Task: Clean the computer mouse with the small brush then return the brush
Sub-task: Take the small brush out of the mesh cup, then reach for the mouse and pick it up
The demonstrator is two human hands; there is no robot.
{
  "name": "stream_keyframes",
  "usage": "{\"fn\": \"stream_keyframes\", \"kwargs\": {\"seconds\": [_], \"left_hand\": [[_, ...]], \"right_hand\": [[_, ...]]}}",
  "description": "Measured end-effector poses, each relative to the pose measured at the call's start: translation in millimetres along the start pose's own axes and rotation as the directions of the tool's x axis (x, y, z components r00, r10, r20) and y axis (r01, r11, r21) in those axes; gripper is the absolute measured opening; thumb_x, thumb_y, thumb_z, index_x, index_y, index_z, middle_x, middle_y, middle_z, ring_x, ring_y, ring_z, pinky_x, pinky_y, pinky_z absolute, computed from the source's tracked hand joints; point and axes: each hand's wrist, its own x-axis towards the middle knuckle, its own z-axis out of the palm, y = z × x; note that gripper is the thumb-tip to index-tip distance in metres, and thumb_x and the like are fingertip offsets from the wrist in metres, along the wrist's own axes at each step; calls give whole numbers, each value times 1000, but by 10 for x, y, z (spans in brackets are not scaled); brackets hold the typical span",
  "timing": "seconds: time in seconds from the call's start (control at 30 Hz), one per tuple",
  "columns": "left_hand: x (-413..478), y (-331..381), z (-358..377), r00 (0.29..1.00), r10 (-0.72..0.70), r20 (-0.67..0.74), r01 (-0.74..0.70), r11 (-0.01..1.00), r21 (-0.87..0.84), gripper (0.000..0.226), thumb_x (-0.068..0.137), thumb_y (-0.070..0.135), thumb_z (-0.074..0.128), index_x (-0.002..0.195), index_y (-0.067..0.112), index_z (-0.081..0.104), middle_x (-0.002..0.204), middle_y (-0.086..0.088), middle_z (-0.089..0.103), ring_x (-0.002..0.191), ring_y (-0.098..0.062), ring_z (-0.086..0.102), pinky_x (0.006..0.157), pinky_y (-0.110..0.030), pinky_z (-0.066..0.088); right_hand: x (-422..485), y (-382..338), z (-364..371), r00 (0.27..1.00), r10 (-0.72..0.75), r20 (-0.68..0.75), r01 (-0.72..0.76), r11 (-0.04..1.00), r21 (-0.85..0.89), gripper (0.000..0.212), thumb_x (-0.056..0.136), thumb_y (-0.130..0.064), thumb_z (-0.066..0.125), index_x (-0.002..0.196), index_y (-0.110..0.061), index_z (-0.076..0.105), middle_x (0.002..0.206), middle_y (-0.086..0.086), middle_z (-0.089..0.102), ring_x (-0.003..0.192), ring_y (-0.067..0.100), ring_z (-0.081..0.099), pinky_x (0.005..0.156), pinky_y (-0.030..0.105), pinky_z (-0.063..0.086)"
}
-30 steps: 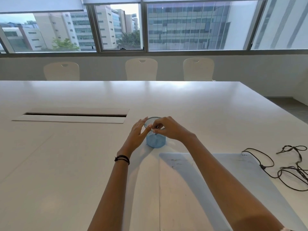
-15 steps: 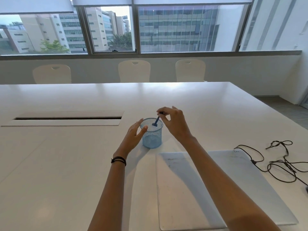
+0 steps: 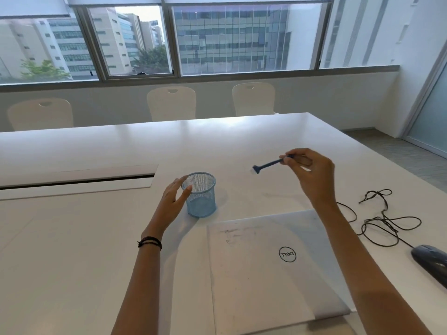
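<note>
R hand (image 3: 312, 172) pinches brush (image 3: 271, 164), mouse (image 3: 433, 263) far right.

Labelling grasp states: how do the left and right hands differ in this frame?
Grip: the left hand has straight, relaxed fingers and holds nothing; the right hand pinches the brush by its handle.
Place: the left hand is beside the blue mesh cup; the right hand is raised to the cup's right.
Wrist: dark bands on the left hand's; the right hand's is bare.
Shared: both reach out over the white table.
</note>
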Motion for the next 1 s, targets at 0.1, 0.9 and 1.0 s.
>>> {"fn": "stream_keyframes", "kwargs": {"seconds": [0.1,0.9,1.0], "left_hand": [[13,8,8,1000,14,-6,-14,1000,27,45,95,29,43,137,13,40,144,-7,40,140,-23,27,113,-32,20],[-297,1996,1332,840,434,325,-460,888,5,52,86,63,32,135,43,31,142,17,34,140,-4,21,112,-30,19],[-339,2224,1627,804,448,391,-474,880,-33,53,87,60,34,136,41,32,144,17,34,140,-2,19,113,-28,17]], "right_hand": [[-30,116,-366,992,86,-88,-84,996,21,8,84,-7,65,91,-3,64,88,12,72,78,15,73,80,31,57],[-896,407,-2588,870,234,-433,-280,959,-44,16,88,-13,62,85,-28,59,92,10,72,82,23,72,86,38,54],[-978,418,-2756,861,237,-451,-281,959,-33,17,87,-11,62,84,-27,59,90,10,72,79,22,72,83,36,55]]}}
